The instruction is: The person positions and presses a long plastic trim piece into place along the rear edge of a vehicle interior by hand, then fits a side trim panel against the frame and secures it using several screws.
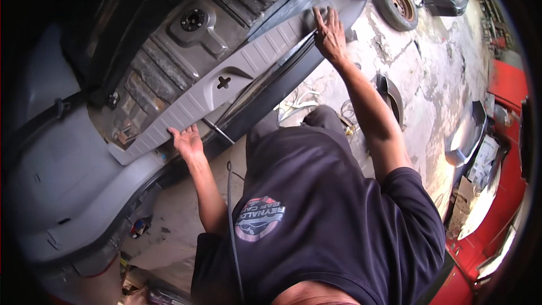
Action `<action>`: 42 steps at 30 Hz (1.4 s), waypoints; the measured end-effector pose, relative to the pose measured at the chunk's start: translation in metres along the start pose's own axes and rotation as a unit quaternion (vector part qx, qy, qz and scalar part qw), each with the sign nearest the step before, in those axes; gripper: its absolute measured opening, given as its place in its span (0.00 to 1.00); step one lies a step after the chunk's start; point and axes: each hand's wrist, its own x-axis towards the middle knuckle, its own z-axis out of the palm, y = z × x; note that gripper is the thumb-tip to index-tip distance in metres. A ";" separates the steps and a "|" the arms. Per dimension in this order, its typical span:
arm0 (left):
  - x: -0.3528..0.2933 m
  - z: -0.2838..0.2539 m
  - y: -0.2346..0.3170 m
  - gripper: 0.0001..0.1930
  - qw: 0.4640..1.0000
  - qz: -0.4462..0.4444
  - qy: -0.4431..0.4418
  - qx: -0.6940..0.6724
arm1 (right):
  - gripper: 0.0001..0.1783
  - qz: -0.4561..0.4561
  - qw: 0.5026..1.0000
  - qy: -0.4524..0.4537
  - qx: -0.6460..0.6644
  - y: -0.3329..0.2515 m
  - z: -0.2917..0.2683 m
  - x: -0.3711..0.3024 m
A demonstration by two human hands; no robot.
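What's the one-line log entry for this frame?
left hand: flat on grey sill trim panel, near end | right hand: flat on far end | panel: across open car trunk edge

A long grey plastic sill trim panel (pixel 226 79) lies slantwise along the rear edge of an open car boot, ribbed on its upper face, with a cross-shaped cutout near its middle. Its lower-left end sits lower than its upper-right end.

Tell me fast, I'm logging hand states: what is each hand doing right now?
Left hand: open, fingers spread flat on the near end of the grey trim panel.
Right hand: open, palm pressed on the panel's far end.
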 end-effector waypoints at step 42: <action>-0.035 0.079 0.058 0.31 0.995 0.097 0.028 -0.002 | 0.20 -0.341 0.901 -0.038 0.264 -0.232 0.186 0.047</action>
